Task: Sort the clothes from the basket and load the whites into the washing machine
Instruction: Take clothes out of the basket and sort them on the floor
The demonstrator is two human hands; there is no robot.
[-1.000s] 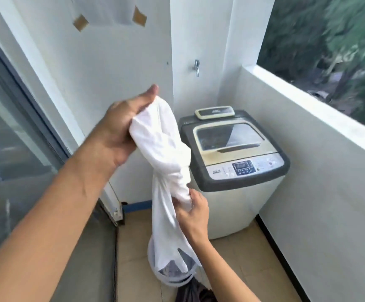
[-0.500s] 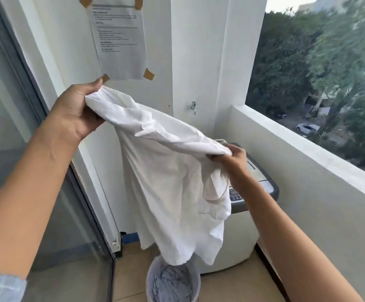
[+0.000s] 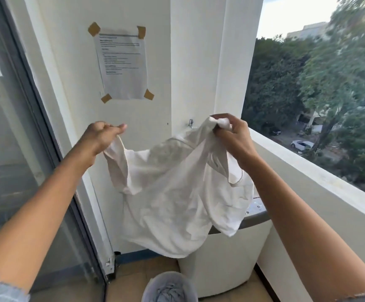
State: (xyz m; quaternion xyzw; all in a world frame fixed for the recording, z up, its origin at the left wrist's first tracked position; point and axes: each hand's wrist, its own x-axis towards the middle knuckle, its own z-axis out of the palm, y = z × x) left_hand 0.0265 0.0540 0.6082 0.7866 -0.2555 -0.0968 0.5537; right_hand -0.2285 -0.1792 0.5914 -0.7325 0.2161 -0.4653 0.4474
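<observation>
left hand (image 3: 103, 136): our arm out, fingers pinching cloth | right hand (image 3: 231, 134): our arm raised, fingers bunched gripping cloth

White shirt (image 3: 177, 199); grey basket (image 3: 169, 284); white washing machine (image 3: 225, 264), grey top.

shirt (image 3: 177, 205) soft matt white cloth, creased | washer (image 3: 225, 267) smooth plastic | note (image 3: 122, 64) wrinkly paper, tan tape | door (image 3: 13, 127) shiny glass
</observation>
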